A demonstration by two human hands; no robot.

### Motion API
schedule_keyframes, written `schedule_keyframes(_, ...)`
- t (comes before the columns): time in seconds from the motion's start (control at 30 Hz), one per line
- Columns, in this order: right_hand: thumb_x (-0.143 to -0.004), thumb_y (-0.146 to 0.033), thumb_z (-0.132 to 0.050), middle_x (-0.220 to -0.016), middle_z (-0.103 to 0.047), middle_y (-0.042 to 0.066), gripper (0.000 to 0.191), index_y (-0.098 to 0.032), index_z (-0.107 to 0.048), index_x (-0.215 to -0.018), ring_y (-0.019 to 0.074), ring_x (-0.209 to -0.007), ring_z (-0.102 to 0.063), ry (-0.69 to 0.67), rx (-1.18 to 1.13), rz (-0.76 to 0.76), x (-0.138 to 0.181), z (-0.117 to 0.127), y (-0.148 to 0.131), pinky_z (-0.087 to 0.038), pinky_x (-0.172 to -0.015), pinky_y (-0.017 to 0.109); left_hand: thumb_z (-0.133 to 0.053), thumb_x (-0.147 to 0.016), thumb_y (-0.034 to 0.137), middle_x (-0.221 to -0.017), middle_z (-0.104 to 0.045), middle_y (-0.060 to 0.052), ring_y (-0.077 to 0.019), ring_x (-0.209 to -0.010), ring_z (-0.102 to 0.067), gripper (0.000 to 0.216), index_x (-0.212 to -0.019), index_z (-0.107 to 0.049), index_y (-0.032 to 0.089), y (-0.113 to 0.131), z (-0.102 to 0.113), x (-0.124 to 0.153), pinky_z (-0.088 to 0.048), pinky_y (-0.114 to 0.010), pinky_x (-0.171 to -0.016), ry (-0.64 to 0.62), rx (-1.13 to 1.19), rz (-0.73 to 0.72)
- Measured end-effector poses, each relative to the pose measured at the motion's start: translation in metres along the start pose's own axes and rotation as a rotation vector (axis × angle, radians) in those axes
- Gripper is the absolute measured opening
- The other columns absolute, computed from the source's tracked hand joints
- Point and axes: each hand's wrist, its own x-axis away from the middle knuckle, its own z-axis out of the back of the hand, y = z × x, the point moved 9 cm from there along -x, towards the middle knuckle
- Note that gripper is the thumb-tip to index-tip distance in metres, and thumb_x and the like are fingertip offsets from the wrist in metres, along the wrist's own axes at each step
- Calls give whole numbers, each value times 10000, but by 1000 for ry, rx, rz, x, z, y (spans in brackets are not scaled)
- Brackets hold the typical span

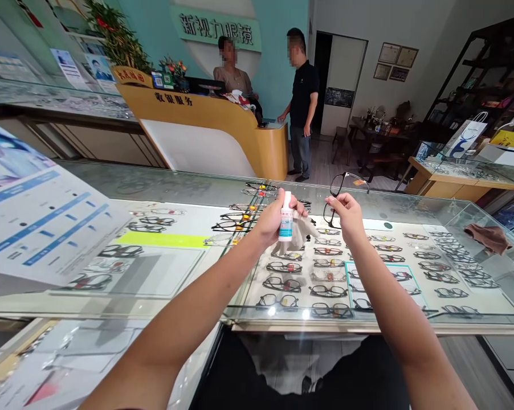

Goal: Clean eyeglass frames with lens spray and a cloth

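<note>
While clasping a white-capped bottle [285,225] and a pale cloth [300,230] in the left hand [272,219], pinches dark-rimmed eyeglasses [337,185] in the right hand [349,209]. Holds all up over a glass display case [368,328], eyeglasses right of bottle, well apart. Shows rows of spectacle frames [328,291] under glass, blue-and-white printed placard [39,210] at left, cashier counter [227,117] beyond, black-shirted person [305,85] standing beside it.

forearms [197,302]: bare | fingers [335,205]: bare, slim | legwear [227,373]: plain black
</note>
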Motion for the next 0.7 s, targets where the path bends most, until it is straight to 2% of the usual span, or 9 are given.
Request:
schedule_keyframes(0.07, -655, -596, -933, -816, -718, 10, 505, -263, -566, -750, 238, -990, -711, -1, -2, 3, 0, -1, 0, -505, -866, 359, -710, -884, 781, -635, -499, 10, -189, -683, -658, 655, -669, -427, 230, -6, -2, 0, -561, -296, -652, -17, 74, 84)
schedule_keyframes(0.13, -655, -590, -932, -829, -725, 13, 502, -261, -565, -751, 230, -976, -707, -1, -5, 2, 1, -1, 1, -502, -866, 355, -778, -869, 703, -608, -447, 36, -193, -661, -655, 604, -700, -433, 236, -9, -6, 2, -582, -316, -667, -70, 118, 158)
schedule_keyframes(0.2, -662, -584, -927, -845, -734, 17, 497, -258, -562, -750, 222, -964, -702, -1, -7, 1, 1, -1, 1, -498, -863, 350, -891, -789, 511, -648, -475, 44, -193, -689, -673, 508, -746, -468, 231, -9, -11, 5, -619, -349, -731, -144, 155, 191)
schedule_keyframes(0.27, -667, -585, -925, -844, -732, 17, 499, -258, -556, -746, 220, -962, -700, -3, -5, 2, 1, -1, 0, -498, -863, 349, -921, -680, 311, -729, -543, 37, -206, -766, -709, 445, -818, -507, 225, -7, -12, 9, -646, -397, -816, -196, 185, 186)
schedule_keyframes(0.33, -671, -591, -923, -840, -727, 13, 500, -260, -557, -749, 219, -953, -697, -7, 1, 3, 1, -1, 0, -501, -868, 354, -908, -638, 231, -825, -613, 19, -228, -840, -740, 465, -900, -523, 226, -6, -9, 11, -657, -432, -850, -194, 189, 170)
schedule_keyframes(0.4, -671, -597, -923, -832, -721, 9, 504, -260, -557, -753, 221, -950, -698, -8, 5, 1, 1, -1, 0, -502, -866, 356, -920, -671, 259, -929, -666, -9, -235, -869, -755, 503, -974, -520, 234, -7, -3, 11, -664, -427, -825, -152, 166, 162)
schedule_keyframes(0.5, -666, -612, -928, -821, -713, 10, 528, -260, -546, -761, 230, -975, -703, -14, 3, -7, 1, -2, 1, -499, -856, 350, -961, -719, 338, -1004, -684, -15, -191, -809, -742, 568, -1025, -490, 255, -7, 1, 9, -661, -385, -784, -100, 154, 157)
schedule_keyframes(0.6, -663, -625, -929, -836, -719, 18, 546, -259, -537, -765, 232, -990, -704, -21, 3, -13, 1, -2, 1, -496, -853, 347, -974, -748, 372, -953, -651, 28, -146, -753, -711, 589, -1028, -464, 279, -5, -3, 8, -654, -362, -791, -113, 209, 145)
schedule_keyframes(0.7, -662, -621, -929, -839, -726, 18, 542, -260, -537, -759, 230, -974, -702, -15, 7, -12, 1, -1, 0, -486, -819, 339, -958, -785, 384, -911, -624, 45, -155, -797, -732, 574, -1037, -451, 291, -5, -6, 8, -639, -327, -758, -125, 237, 150)
